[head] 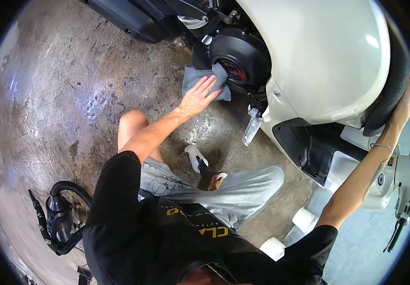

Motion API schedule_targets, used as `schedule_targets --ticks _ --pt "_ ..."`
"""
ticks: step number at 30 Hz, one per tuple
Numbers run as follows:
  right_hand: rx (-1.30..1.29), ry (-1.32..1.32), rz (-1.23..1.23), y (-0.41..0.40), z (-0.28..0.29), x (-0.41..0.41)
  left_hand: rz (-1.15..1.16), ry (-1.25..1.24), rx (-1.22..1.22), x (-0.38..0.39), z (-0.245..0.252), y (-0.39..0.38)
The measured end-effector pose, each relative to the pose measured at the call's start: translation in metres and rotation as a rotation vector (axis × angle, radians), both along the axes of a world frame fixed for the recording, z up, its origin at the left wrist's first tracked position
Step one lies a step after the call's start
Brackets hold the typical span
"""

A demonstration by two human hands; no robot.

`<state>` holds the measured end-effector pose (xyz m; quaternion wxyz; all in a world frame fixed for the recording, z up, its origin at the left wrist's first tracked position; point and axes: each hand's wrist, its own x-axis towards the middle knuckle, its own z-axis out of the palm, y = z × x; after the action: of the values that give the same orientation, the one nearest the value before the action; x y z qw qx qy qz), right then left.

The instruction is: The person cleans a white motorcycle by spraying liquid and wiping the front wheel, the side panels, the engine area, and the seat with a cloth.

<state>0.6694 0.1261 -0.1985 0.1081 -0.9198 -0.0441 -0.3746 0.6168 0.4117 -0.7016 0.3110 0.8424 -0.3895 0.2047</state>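
Note:
My left hand (200, 93) presses a grey-blue cloth (195, 75) with extended fingers. The cloth's upper right part is bunched against the round black engine-side cover (238, 50) of a scooter, beside its grille with red showing behind. My right hand (403, 103) lies against the far side of the black scooter seat (392, 89), fingers stretched along it and partly hidden at the picture's rim. Between the hands is the scooter's glossy white side panel (328, 60). A metal footrest (252, 126) juts out below the engine cover.
A white bottle with a dark nozzle (196, 158) is on the stained concrete floor near my foot. At lower left lies a black blower with a ribbed hose (60, 217). Two white containers (273, 248) are at lower right. The scooter's handlebar (397, 231) reaches the right rim.

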Motion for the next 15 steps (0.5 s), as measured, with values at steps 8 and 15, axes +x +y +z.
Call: schedule_targets --ticks 8,15 --pt "0.201 0.022 -0.019 0.000 -0.001 0.003 -0.165 0.140 -0.205 -0.006 0.030 -0.071" --pt "0.131 0.009 0.001 -0.001 -0.004 0.007 -0.242 1.120 -0.598 0.001 0.103 -0.059"
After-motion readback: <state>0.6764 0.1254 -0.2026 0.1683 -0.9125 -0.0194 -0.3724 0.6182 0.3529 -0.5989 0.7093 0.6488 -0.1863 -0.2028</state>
